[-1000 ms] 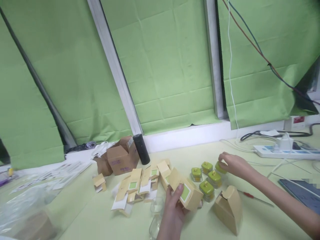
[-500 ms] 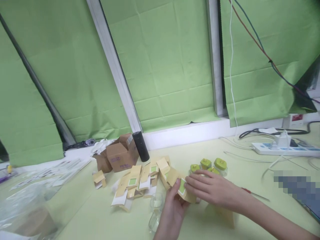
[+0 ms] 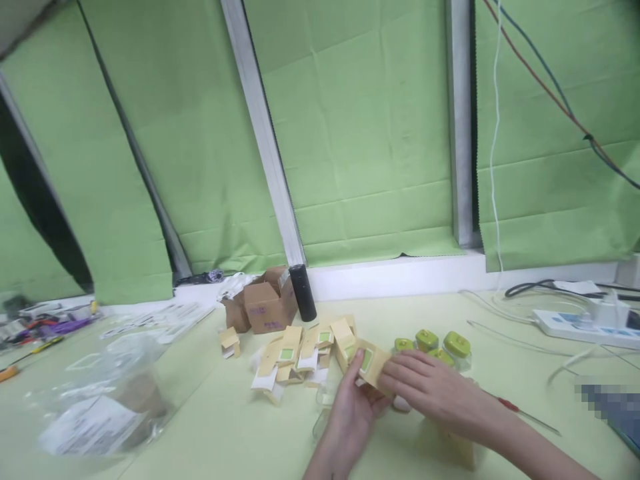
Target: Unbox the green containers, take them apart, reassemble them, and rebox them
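Note:
My left hand point(image 3: 353, 407) is closed around a small tan cardboard box point(image 3: 373, 363) with a green window-like patch, its thumb on the top face. Over the box's right end lie the bent, close-set fingers of my right hand point(image 3: 430, 387), gripping it there. A small whitish rounded thing point(image 3: 401, 404) shows below these fingers; I cannot make out what it is. Just behind my right hand stand several clear containers with green lids point(image 3: 427, 340). Left of the held box lies a pile of similar tan boxes point(image 3: 287, 353), some with open flaps. Clear containers point(image 3: 325, 397) are partly hidden by my left hand.
A brown carton point(image 3: 270, 308) and a black cylinder point(image 3: 303, 293) stand at the back. At right are a red-handled screwdriver point(image 3: 530, 415), a white power strip point(image 3: 565, 327) and cables. A plastic bag point(image 3: 100, 420) lies at left. Another tan piece point(image 3: 463, 450) is under my right forearm.
The view has swung left, so the table's things appear farther right. My hands still hold the box, which has turned slightly, and my right fingers have slid toward its right end.

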### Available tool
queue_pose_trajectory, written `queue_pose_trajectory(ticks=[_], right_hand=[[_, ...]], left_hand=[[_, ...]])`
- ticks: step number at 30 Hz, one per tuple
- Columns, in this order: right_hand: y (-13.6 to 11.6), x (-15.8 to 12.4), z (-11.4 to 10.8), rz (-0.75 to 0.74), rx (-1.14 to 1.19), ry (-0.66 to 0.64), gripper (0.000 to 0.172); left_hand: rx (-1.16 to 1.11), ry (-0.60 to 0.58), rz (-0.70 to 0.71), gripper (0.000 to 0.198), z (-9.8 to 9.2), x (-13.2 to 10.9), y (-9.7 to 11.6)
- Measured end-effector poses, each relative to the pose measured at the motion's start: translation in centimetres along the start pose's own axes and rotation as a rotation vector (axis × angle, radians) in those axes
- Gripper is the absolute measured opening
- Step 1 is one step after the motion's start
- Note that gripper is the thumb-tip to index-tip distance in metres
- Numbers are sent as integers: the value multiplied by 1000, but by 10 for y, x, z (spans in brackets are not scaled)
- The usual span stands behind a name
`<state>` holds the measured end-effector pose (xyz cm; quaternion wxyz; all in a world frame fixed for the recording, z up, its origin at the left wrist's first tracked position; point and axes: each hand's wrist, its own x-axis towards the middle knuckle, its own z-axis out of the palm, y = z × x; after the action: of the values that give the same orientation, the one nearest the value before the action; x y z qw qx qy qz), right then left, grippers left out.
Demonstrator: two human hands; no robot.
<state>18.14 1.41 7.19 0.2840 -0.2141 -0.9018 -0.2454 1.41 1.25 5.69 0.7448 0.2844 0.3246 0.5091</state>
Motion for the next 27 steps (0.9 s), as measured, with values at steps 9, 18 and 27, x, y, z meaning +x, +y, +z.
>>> queue_pose_trajectory(ticks=[9, 18, 27], right_hand=[[22, 8, -9, -20, -230, 155, 39], [30, 9, -10, 152, -96, 196, 21], [48, -28, -25, 913, 479, -585, 14]], left_hand=[[217, -17, 19, 34, 33, 11, 47], [288, 64, 218, 44, 24, 41, 74], [789, 429, 516, 75, -102, 63, 157]])
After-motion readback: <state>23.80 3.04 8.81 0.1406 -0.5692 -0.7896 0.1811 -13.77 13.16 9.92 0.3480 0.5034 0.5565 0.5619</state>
